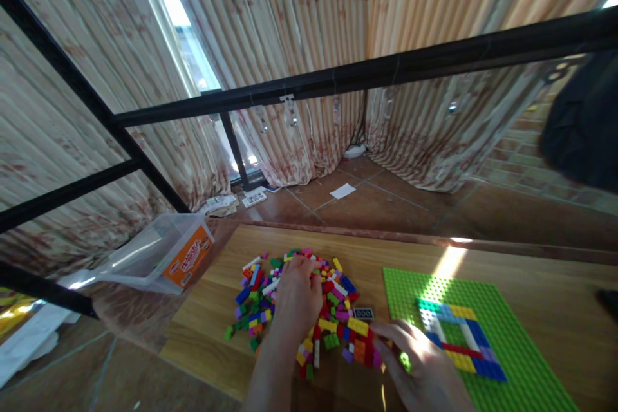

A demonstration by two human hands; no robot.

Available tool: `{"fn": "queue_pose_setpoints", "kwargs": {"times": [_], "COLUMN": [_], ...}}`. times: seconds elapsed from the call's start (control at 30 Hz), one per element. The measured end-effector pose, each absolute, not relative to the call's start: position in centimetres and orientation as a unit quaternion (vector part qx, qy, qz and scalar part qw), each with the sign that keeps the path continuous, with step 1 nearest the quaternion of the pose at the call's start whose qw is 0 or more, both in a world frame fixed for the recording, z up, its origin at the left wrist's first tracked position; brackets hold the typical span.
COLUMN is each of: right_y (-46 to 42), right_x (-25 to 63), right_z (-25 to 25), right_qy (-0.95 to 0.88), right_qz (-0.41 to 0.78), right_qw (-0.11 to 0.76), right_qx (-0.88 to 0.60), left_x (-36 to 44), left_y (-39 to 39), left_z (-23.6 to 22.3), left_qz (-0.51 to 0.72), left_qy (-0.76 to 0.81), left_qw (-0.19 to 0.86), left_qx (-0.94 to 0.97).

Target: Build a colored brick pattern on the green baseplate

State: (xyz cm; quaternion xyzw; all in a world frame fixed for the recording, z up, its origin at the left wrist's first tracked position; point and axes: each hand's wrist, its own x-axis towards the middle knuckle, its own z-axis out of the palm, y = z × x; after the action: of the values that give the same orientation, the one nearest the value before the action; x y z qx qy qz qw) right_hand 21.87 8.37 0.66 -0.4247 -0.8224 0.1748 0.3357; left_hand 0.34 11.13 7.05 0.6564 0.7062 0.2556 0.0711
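Observation:
My left hand point(300, 290) reaches over a pile of small coloured building bricks point(255, 299), with its fingertips down among them. Its fingers look loosely bent and apart, and I see no brick held in them, though the tips are partly hidden. My right hand point(418, 360) is at the pile's right edge, fingers apart and stretched towards the red and magenta bricks there. A yellow brick point(358, 326) and a dark brick point(364, 313) are near its fingertips. Right of it lies a green baseplate point(524, 347) bearing a rectangular frame of blue, white, yellow and red bricks point(476, 328).
The wooden table point(212, 315) carries the pile and the baseplate. A clear plastic box point(159, 251) with an orange label stands off its left side. Beyond are a black metal rail point(338, 77), patterned curtains point(309, 26) and white paper point(342, 191) on the tiled floor.

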Motion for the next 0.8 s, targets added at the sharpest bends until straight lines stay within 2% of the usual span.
{"fn": "queue_pose_setpoints", "kwargs": {"times": [0.47,0.8], "right_y": [7.8,7.8], "right_x": [23.7,25.1], "right_z": [1.2,3.6], "right_qy": [-0.816,-0.800], "right_qz": [0.173,0.199], "right_qw": [0.340,0.332], "right_qx": [-0.434,-0.458], "left_x": [5.7,5.4], "left_y": [15.6,15.6], "left_z": [5.0,5.4], "left_qz": [0.150,0.156], "left_qy": [0.762,0.735], "left_qw": [-0.039,-0.035], "left_qx": [0.628,0.659]}}
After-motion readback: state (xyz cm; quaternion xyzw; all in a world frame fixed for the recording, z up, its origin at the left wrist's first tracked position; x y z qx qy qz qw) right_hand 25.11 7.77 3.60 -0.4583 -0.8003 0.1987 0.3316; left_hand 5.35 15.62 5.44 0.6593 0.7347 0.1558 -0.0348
